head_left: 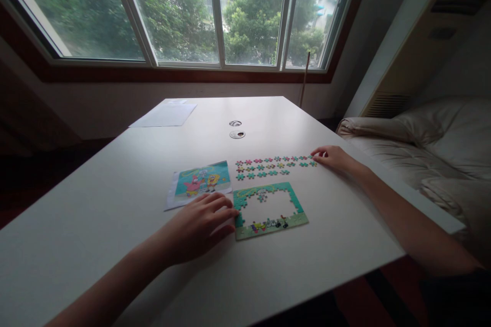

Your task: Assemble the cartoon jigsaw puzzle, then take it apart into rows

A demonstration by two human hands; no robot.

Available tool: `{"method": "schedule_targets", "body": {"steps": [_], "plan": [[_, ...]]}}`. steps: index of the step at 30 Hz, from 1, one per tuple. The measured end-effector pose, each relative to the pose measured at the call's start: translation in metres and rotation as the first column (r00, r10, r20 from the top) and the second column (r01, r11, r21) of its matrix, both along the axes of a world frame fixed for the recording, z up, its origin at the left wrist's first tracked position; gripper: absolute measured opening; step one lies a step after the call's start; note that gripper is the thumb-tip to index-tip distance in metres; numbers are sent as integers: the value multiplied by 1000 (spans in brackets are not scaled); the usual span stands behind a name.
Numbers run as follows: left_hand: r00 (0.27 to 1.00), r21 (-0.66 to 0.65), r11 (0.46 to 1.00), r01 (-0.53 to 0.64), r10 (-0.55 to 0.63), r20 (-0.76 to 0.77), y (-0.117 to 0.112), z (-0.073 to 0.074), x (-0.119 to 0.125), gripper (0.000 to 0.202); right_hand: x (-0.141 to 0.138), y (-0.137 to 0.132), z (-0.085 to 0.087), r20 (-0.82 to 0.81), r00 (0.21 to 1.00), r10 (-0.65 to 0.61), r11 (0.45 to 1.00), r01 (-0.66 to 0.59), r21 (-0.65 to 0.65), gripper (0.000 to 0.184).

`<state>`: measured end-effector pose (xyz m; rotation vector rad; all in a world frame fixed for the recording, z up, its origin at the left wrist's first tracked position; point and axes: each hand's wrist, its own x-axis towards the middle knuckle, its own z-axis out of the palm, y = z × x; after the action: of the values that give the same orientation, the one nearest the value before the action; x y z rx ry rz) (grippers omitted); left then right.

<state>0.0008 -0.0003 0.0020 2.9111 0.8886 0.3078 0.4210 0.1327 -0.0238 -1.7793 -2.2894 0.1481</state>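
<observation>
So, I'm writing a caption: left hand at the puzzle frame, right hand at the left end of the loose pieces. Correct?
Not quite: the head view shows the right hand at the right end of the loose pieces. The left hand is at the puzzle frame.

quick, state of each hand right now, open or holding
Left hand: open, loosely bent, at the left edge of the puzzle.
Right hand: at the loose pieces; whether gripping one can't be told.
</observation>
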Motion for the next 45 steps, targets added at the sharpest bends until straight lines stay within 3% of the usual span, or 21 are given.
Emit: {"method": "schedule_targets", "body": {"steps": [20,45], "plan": [[999,-10,1000,-11,11,-36,0,-1,-2,23,0,0,2,-50,999,2,998,-5,-60,34],[999,21,1000,8,-8,39,0,-1,-1,22,6,1,2,-60,998,-2,997,-3,-79,36]]}}
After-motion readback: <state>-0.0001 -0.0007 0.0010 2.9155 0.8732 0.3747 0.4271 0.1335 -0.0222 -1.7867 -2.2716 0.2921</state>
